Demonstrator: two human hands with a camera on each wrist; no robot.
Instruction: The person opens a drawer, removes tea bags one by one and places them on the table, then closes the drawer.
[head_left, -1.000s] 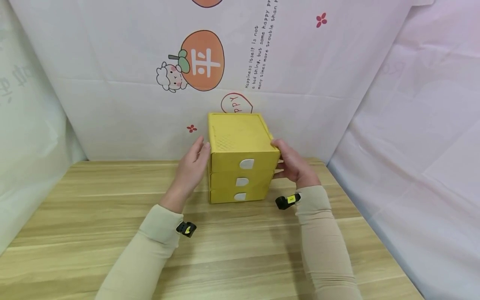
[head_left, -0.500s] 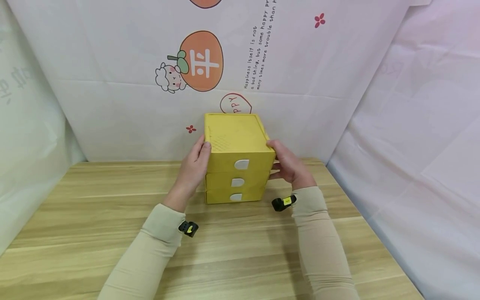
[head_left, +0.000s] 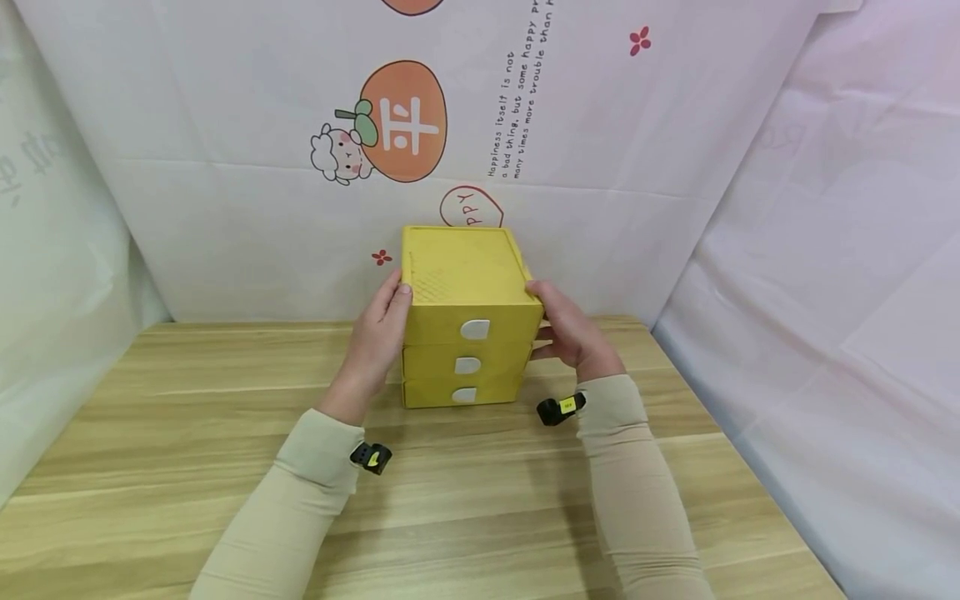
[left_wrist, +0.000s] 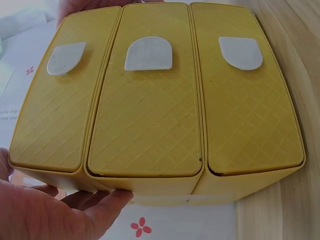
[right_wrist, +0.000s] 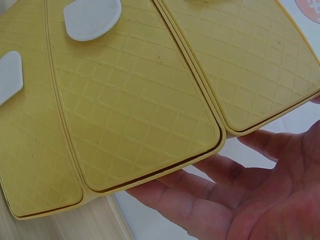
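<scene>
A yellow three-drawer storage box (head_left: 468, 267) stands on the wooden table against the back cloth, its front towards me. Each drawer front carries one white rounded tab (left_wrist: 150, 54). My left hand (head_left: 375, 333) lies along the box's left side, with its thumb by the upper front corner. In the left wrist view the fingers (left_wrist: 107, 207) reach along that side. Opposite it, my right hand (head_left: 573, 329) has its thumb on the top right edge. Its other fingers (right_wrist: 185, 195) extend against the right side, slightly bent, with the palm away from the box. All drawers are closed.
The wooden table (head_left: 465, 500) ends at a white printed cloth (head_left: 262, 208) behind the box. More pale cloth (head_left: 840, 292) hangs along the right side, and another sheet hangs on the left.
The box has shifted a little to the left, and my right hand has moved left with it. My left hand, earlier just beside the box, now touches its left side.
</scene>
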